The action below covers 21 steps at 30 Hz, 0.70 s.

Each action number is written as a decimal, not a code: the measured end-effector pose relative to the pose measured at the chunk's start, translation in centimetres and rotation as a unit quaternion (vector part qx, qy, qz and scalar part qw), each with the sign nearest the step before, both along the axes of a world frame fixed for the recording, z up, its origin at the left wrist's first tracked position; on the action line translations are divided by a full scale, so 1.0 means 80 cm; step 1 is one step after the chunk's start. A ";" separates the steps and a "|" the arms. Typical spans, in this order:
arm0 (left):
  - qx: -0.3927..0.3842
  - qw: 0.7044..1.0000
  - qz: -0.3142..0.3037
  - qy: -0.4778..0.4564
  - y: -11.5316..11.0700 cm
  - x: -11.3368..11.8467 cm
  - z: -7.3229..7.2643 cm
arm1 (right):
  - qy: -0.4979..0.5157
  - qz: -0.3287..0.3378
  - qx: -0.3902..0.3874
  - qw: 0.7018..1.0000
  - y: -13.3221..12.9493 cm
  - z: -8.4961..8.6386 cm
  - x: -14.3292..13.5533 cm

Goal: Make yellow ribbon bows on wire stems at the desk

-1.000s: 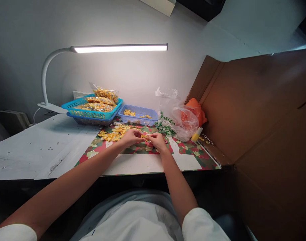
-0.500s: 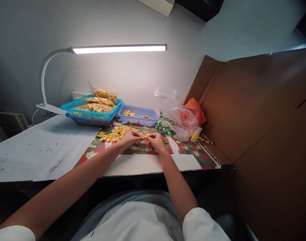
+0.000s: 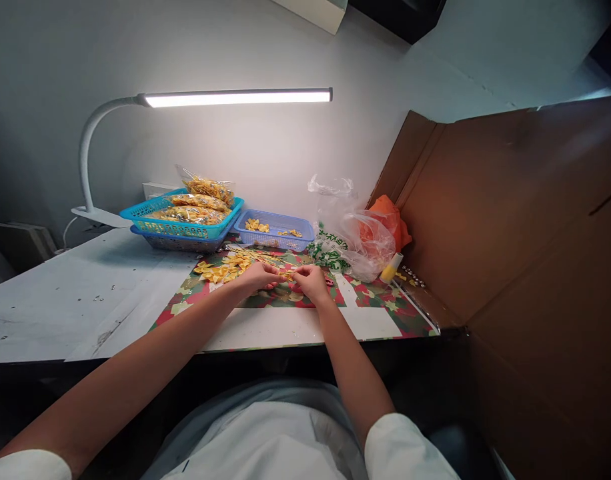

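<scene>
My left hand [image 3: 261, 276] and my right hand [image 3: 311, 280] meet over the patterned sheet, fingers pinched together. Between their fingertips is a small yellow ribbon bow [image 3: 287, 273], partly covered by the fingers; its fine detail is too small to make out. A loose pile of yellow bows [image 3: 218, 272] lies just left of my left hand. Thin gold-coloured sticks [image 3: 260, 254] lie behind the hands. Beside my right hand, a small red object [image 3: 329, 283] shows in part.
A turquoise basket [image 3: 185, 228] with bagged yellow pieces sits on a darker basket. A lilac basket [image 3: 275, 240] holds more bows. Plastic bags [image 3: 360, 233] and a yellow-and-white bottle [image 3: 391, 268] stand at right, near a cardboard wall [image 3: 525, 220]. A lamp [image 3: 235, 99] hangs above.
Both hands stay in nearly the same place. The bow between the fingertips has turned slightly and shows less of its surface.
</scene>
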State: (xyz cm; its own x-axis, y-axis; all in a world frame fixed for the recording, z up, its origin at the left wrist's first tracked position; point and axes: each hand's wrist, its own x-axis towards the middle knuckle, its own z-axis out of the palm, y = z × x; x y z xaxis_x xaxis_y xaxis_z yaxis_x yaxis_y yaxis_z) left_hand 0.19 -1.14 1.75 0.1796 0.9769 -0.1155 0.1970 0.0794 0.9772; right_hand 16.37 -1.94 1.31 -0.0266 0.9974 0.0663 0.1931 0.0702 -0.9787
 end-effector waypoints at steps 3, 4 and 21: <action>-0.006 1.000 0.000 -0.003 -0.001 0.001 0.000 | -0.013 -0.005 -0.006 1.000 -0.002 0.003 0.000; -0.011 1.000 0.002 -0.003 -0.001 0.001 0.001 | -0.018 -0.005 -0.008 1.000 -0.002 0.003 0.000; 0.072 0.997 0.029 -0.013 -0.005 0.011 0.001 | 0.003 -0.013 0.005 1.000 -0.003 0.003 -0.001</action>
State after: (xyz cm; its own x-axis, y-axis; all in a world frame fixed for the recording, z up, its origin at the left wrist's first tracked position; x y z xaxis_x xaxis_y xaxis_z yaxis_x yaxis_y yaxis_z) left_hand 1.05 -1.50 1.86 0.1236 0.9918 0.0310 0.1714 -0.0521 0.9838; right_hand 16.27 -2.19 1.55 -0.0004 0.9970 0.0773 0.1889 0.0759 -0.9791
